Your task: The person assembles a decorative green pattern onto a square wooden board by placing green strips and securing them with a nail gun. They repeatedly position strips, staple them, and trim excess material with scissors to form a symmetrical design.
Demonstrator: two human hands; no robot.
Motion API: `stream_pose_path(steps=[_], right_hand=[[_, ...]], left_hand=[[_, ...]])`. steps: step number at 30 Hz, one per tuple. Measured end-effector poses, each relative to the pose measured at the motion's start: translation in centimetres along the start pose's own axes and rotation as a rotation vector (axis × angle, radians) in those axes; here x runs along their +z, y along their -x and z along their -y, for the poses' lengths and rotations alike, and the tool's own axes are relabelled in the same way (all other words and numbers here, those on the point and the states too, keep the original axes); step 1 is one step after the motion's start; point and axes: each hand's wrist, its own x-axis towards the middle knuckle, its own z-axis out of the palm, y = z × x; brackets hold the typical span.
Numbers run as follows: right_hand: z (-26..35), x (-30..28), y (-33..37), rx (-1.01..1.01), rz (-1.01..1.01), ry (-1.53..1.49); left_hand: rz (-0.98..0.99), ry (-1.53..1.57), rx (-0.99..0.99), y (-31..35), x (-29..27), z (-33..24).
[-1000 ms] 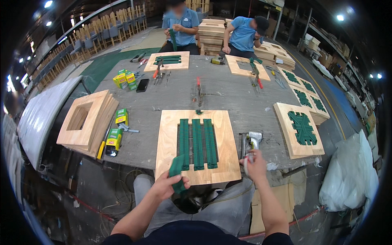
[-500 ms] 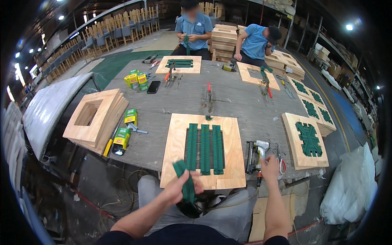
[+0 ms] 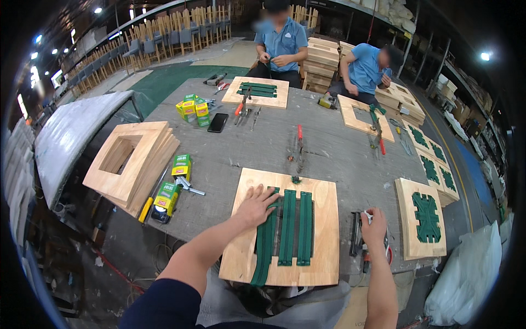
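A wooden frame (image 3: 324, 230) lies at the table's near edge, with green webbing straps (image 3: 286, 230) running lengthwise across its opening. My left hand (image 3: 255, 208) rests on the frame's left side, fingers spread flat over the far end of a loose green strap (image 3: 264, 252). That strap lies along the left of the opening, and its near end reaches the frame's front edge. To the right, my right hand (image 3: 374, 227) is closed around a staple gun (image 3: 355, 237) lying on the table; the fingers partly cover it. A toggle clamp (image 3: 299, 148) stands at the frame's far edge.
Stacked bare frames (image 3: 123, 164) and staple boxes (image 3: 166, 198) stand at left. A webbed frame (image 3: 426, 219) lies at right, near red-handled scissors (image 3: 389, 255). A phone (image 3: 217, 123) lies farther back. Two co-workers (image 3: 282, 41) sit across the table.
My left hand has moved forward from the front edge, laying the strap over the frame and spreading its fingers. My right hand has reached the staple gun and closed on it. The view has shifted.
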Motion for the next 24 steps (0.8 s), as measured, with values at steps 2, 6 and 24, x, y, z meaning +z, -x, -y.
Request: stream_pose_path(steps=[2,6,24], right_hand=[[1.6,2.8,-2.3,-0.012,0.056,-0.131],[6.3,10.7,-11.3,0.007,0.253,-0.342],[17.8,31.2,-36.1,0.096,0.232,-0.362]], left_hand=[[0.067,-0.038,0.039,0.0,0.4,0.1],[0.043,-0.012,0.040,-0.2,0.3,0.7],[0.124,0.130,0.049,-1.4,0.1,1.9]])
